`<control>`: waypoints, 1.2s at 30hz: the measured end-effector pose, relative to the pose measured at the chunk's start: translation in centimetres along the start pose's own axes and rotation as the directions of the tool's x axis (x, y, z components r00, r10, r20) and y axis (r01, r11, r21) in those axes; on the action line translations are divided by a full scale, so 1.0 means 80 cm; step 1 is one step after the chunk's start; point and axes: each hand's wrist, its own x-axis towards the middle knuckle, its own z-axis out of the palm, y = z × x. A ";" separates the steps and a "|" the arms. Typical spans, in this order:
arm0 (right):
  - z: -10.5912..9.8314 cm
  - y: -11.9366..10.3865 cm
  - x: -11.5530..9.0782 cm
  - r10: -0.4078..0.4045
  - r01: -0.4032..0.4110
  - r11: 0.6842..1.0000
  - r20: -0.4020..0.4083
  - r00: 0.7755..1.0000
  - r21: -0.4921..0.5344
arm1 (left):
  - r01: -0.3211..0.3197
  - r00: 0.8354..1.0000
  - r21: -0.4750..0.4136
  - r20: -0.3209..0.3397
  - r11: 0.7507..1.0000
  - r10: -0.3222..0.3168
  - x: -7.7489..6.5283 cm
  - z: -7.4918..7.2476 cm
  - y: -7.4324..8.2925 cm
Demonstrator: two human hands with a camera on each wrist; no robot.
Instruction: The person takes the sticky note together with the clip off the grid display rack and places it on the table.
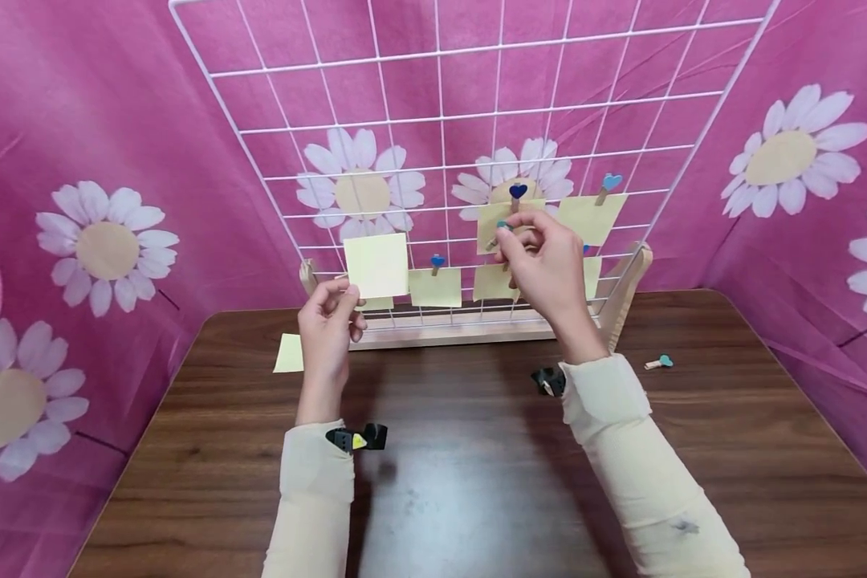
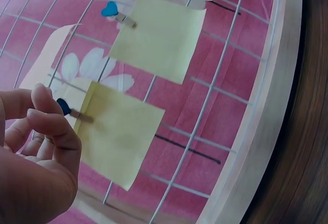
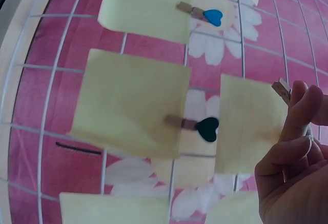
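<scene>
In the head view my left hand pinches a pale yellow sticky note by its lower left corner, in front of the white wire grid. The same note shows at a slant in the left wrist view. My right hand pinches a small wooden clothespin with a teal heart, close in front of a pinned note. Its open-ended wooden tip sticks out past the fingertips in the right wrist view. Several other notes hang on the grid under heart clothespins, one with a dark blue heart.
The grid stands in a wooden base at the back of the brown table. A loose note lies left of it, partly behind my left wrist. Another teal heart clothespin lies on the right. Pink flowered cloth surrounds the table.
</scene>
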 end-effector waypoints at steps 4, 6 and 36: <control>-0.014 0.007 -0.007 0.021 -0.021 1.000 -0.020 1.000 0.012 | -0.011 1.000 -0.028 -0.027 1.000 0.010 0.001 -0.010 0.001; -0.021 0.010 -0.010 0.040 -0.039 0.999 -0.035 0.999 0.021 | -0.024 0.999 -0.028 -0.047 0.999 0.023 0.001 -0.015 0.002; -0.113 0.086 -0.060 0.389 -0.324 0.891 -0.166 0.906 0.319 | 0.003 0.933 -0.154 -0.354 0.988 -0.058 -0.013 -0.104 -0.006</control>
